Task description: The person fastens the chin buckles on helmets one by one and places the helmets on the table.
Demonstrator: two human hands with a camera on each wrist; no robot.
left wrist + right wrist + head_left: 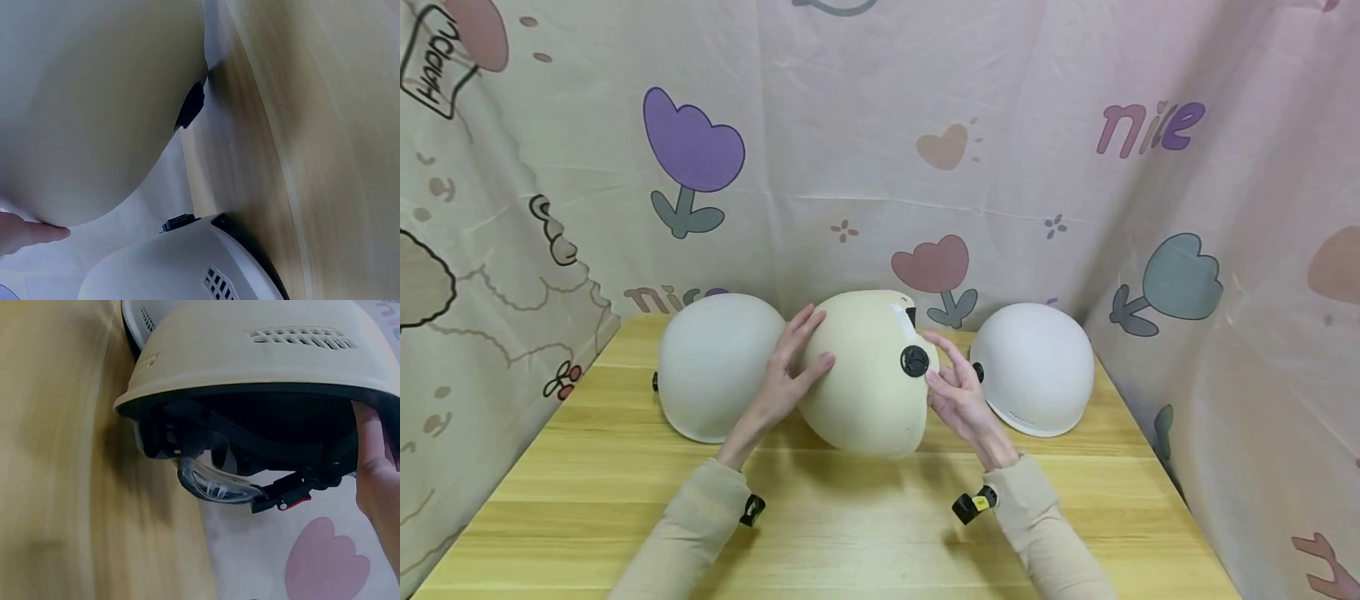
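Note:
A cream helmet (pixel 861 375) is held tilted over the wooden table between both hands, a round black knob (pixel 914 361) on its right side. My left hand (pixel 786 367) rests on the left of the shell, fingers and thumb spread straight. At the right edge, my right hand (pixel 958 392) grips the rim by the knob. From the right wrist, the underside of the cream helmet (pixel 300 362) shows dark padding, black straps (pixel 294 484) and a clear piece (pixel 215 484); a finger (pixel 369 434) reaches inside the rim. The left wrist view has a fingertip (pixel 47 233) against the shell.
A white helmet (pixel 722 367) stands on the table to the left, right beside my left hand. Another white helmet (pixel 1037 367) is at the right, behind my right hand. A patterned cloth (pixel 820 125) hangs at the back and sides of the wooden table (pixel 850 533).

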